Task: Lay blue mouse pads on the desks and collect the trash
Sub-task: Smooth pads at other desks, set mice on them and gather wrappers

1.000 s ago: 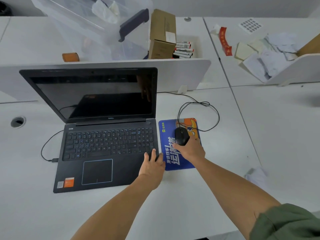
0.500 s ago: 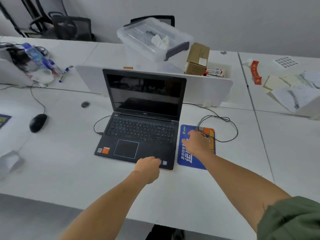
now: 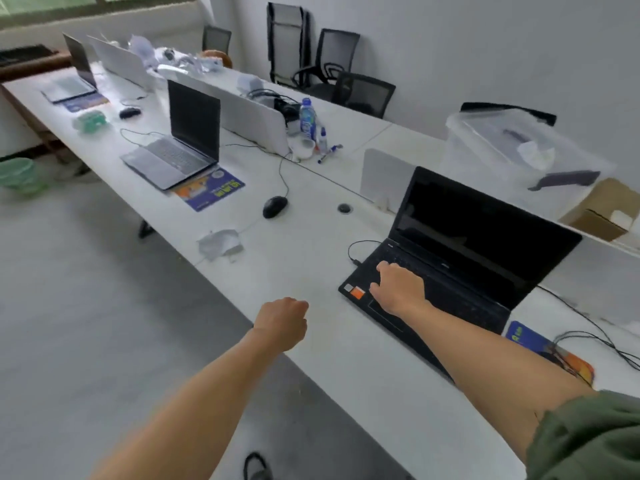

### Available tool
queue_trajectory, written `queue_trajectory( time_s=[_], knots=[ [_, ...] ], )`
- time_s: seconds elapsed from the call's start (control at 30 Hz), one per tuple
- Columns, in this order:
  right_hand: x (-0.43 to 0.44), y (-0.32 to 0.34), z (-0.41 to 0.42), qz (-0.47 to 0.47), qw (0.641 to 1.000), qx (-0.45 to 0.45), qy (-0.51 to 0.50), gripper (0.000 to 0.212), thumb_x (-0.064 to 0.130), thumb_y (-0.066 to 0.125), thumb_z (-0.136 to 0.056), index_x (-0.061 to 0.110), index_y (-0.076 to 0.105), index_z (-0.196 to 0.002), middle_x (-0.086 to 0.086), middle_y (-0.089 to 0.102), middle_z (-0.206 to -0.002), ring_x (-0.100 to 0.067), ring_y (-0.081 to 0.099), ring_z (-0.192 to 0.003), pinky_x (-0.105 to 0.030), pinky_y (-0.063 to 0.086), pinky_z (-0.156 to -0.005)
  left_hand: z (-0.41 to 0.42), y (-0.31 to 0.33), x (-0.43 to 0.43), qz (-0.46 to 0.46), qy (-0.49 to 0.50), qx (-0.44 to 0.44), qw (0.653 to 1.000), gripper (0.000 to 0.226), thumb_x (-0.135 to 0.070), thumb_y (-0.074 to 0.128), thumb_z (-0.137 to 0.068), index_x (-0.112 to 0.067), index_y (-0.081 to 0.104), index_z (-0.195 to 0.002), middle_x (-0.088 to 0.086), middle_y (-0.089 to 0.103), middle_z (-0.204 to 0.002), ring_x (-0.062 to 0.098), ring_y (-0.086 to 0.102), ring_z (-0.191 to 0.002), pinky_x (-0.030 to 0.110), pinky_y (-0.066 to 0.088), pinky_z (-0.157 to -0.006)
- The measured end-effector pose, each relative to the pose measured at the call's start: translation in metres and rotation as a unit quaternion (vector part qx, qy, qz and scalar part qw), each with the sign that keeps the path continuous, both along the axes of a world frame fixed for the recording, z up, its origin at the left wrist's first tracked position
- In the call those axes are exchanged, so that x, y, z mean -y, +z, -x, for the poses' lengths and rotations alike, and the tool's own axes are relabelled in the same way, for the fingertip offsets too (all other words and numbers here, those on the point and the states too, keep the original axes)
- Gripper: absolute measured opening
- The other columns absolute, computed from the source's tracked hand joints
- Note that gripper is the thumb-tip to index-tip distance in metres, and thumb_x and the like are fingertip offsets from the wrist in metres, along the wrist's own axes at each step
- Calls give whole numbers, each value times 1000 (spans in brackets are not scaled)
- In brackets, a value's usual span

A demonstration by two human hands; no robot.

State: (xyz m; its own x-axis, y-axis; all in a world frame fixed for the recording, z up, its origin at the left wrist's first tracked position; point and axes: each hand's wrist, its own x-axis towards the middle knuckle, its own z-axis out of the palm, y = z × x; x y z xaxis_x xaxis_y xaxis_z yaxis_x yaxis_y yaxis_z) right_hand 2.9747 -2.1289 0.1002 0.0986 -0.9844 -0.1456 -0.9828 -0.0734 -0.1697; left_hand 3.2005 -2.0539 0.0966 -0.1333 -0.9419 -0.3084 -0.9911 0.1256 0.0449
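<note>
Right hand (image 3: 398, 289) left mouse; clear bin (image 3: 502, 150) holds crumpled paper (image 3: 535, 154).

A single head-worn wide-angle view looks forward and steeply down from standing height over the near edge of a long white desk (image 3: 311, 258); it faces diagonally leftward along the desk row toward the far white wall (image 3: 485, 46); both bare forearms enter from the bottom; the open black laptop (image 3: 467, 244) sits close, right of centre; straight edges bow outward.
</note>
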Motion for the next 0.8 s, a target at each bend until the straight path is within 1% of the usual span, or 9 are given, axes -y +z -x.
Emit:
queue_trajectory(
  time_s=[0.07, 0.13, 0.27, 0.37, 0.47, 0.57, 0.63, 0.73, 0.8],
  knots=[
    [13, 1, -56, 4, 999, -5, 33, 39, 36, 49, -93, 16, 49, -126, -6, 59, -119, -28, 59, -104, -36, 44, -75, -51, 5, 1, 8, 26, 1, 1000, 30, -20, 41, -95, -11, 58, -117, 8, 64, -111, 30, 62, -97, 34, 44, -75],
    [25, 1, -111, 4, 998, -1, 57, 40, 36, 48, -92, 16, 50, -125, -7, 60, -119, -29, 59, -103, -36, 46, -77, -102, 14, 6, 12, 44, 3, 999, 28, -20, 41, -95, -10, 58, -115, 9, 63, -110, 31, 62, -96, 35, 46, -75],
    [42, 2, -212, 0, 996, 4, 84, 42, 38, 47, -92, 17, 49, -128, -7, 59, -122, -30, 59, -107, -36, 46, -81, -201, 31, 10, 24, 65, 5, 998, 15, -18, 41, -93, -11, 54, -90, 9, 64, -98, 31, 62, -86, 38, 49, -72],
    [52, 2, -264, 5, 996, 11, 90, 42, 39, 48, -91, 18, 50, -127, -7, 60, -121, -29, 60, -106, -36, 47, -80, -258, 36, 13, 24, 94, 6, 995, 14, -17, 42, -93, -14, 52, -85, 7, 63, -93, 30, 62, -84, 35, 46, -67],
    [66, -1, -306, -4, 996, 3, 90, 42, 40, 49, -91, 18, 50, -127, -7, 61, -119, -29, 61, -105, -35, 48, -80, -305, 33, 24, 23, 113, 7, 993, 16, -18, 41, -92, -13, 56, -88, 7, 64, -95, 29, 62, -84, 34, 43, -65],
    [87, -4, -330, -9, 997, -5, 81, 42, 40, 49, -91, 18, 49, -128, -7, 60, -120, -28, 60, -105, -34, 46, -78, -330, 26, 41, 17, 109, 4, 994, 18, -19, 41, -93, -13, 58, -92, 7, 65, -98, 29, 62, -87, 34, 42, -66],
    [102, -8, -340, -16, 998, -4, 68, 42, 40, 49, -92, 18, 49, -128, -7, 60, -121, -28, 59, -107, -34, 45, -78, -339, 21, 54, 11, 104, 4, 995, 18, -20, 41, -93, -13, 58, -93, 7, 64, -100, 30, 62, -90, 35, 44, -70],
    [130, -20, -352, -33, 999, -5, 43, 42, 39, 49, -92, 18, 49, -128, -5, 59, -122, -27, 59, -107, -33, 45, -78, -353, 9, 81, -6, 87, -2, 996, 18, -20, 41, -93, -13, 58, -93, 7, 65, -101, 30, 62, -87, 37, 48, -72],
    [155, -31, -363, -48, 999, -2, 23, 42, 38, 48, -92, 18, 48, -129, -4, 59, -122, -26, 59, -106, -33, 45, -76, -367, 1, 107, -19, 73, -6, 997, 21, -21, 42, -93, -13, 60, -101, 6, 65, -104, 29, 63, -89, 38, 51, -75]
  ],
)
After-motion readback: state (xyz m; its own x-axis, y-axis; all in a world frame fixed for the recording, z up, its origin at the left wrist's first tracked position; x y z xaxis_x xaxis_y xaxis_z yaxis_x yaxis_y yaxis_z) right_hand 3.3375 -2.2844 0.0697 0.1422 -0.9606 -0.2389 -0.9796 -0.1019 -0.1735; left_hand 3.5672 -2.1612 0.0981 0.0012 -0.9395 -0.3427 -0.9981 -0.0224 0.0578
